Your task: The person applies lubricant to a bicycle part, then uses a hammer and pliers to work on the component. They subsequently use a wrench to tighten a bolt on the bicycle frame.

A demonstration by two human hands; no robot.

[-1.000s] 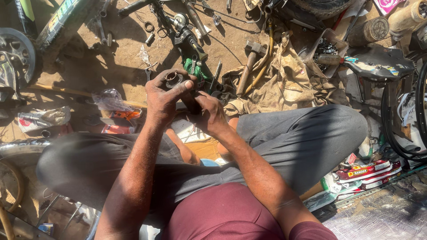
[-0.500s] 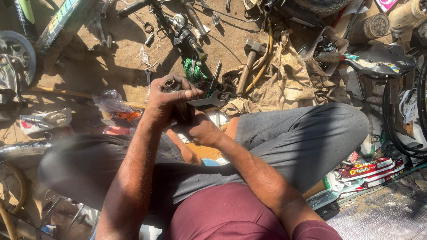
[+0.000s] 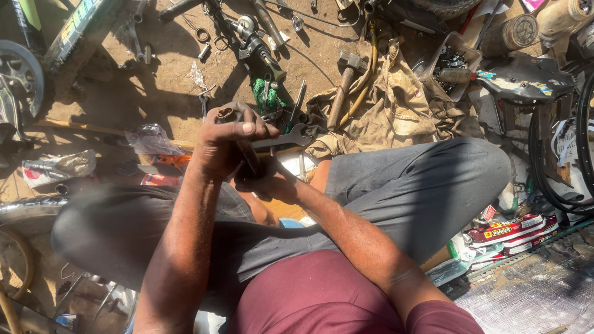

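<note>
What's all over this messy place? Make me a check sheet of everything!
Surface: sandy dirt ground, sunlit.
Job's things: small rusty tube-shaped part in the left hand; flat wrench at the right hand.
Clutter: hammer, tan cloth, tray of small parts, green cord bundle, plastic wrappers.
Hands: both closed around the work.
Cables: thin wire on the ground.
Surroundings: wheel rim, tyre.

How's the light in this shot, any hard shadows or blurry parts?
Head view: harsh sun throws hard dark shadows over the dirt ground; the left hand is brightly lit, while the right hand sits in its shade; the left knee is soft and blurred; the picture's edges bend.
</note>
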